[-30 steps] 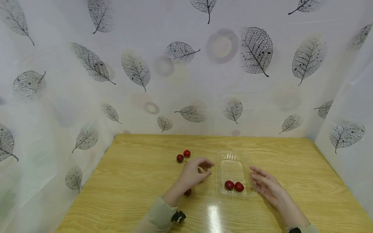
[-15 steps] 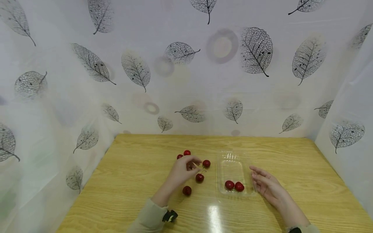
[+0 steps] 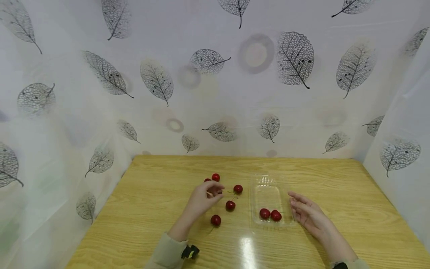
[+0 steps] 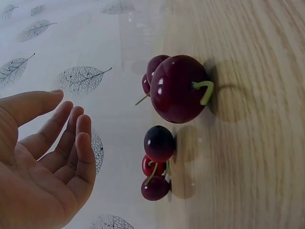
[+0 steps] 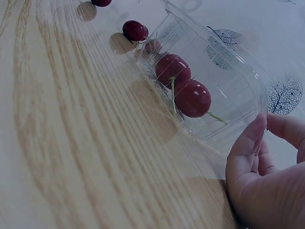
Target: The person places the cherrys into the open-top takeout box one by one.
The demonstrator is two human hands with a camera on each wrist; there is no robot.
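Note:
My left hand (image 3: 203, 198) hovers over loose cherries on the wooden table, its fingers relaxed. The left wrist view shows nothing between the thumb and fingers of this left hand (image 4: 57, 167). A cherry (image 3: 230, 205) and another cherry (image 3: 237, 189) lie just right of it; a third cherry (image 3: 216, 220) is nearer the front. Behind the fingers, a red cherry (image 3: 215, 177) sits beside others partly hidden by the hand. My right hand (image 3: 309, 215) pinches the right rim of a clear plastic box (image 3: 268, 194). Two stemmed cherries (image 5: 192, 98) rest inside the box's near end.
The wood-grain table (image 3: 161, 175) is backed by a white, leaf-printed sheet (image 3: 235, 101) that also rises on both sides. A bright reflection shows on the table in front of the box. Dark bands (image 3: 190, 252) circle the wrists.
My left hand has drawn back leftward from beside the box, uncovering cherries on the table and covering part of the rear group. The right hand and box have stayed in place.

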